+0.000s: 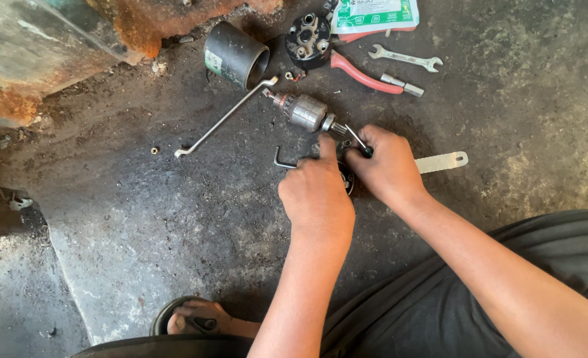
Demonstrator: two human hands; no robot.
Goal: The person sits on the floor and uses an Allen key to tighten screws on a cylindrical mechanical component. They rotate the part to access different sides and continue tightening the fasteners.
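A starter-motor armature [305,111] with a copper end and a small gear lies on the oily concrete floor, pointing up-left. My left hand [315,192] is closed over a dark round part [347,179] just below the armature, thumb raised toward the gear. A bent metal tool [284,163] sticks out to the left of that hand. My right hand [387,166] grips a thin screwdriver [357,139] whose tip points at the armature's gear end. A flat metal strip [443,162] lies under the right hand.
A long offset ring spanner [224,119] lies left of the armature. Behind it are a black cylindrical housing [235,56], a round brush plate [308,41], red-handled pliers [363,76], an open-end spanner [405,59] and a plastic pouch [375,14]. Rusty metal stands at the top left. My sandalled foot [197,318] shows below.
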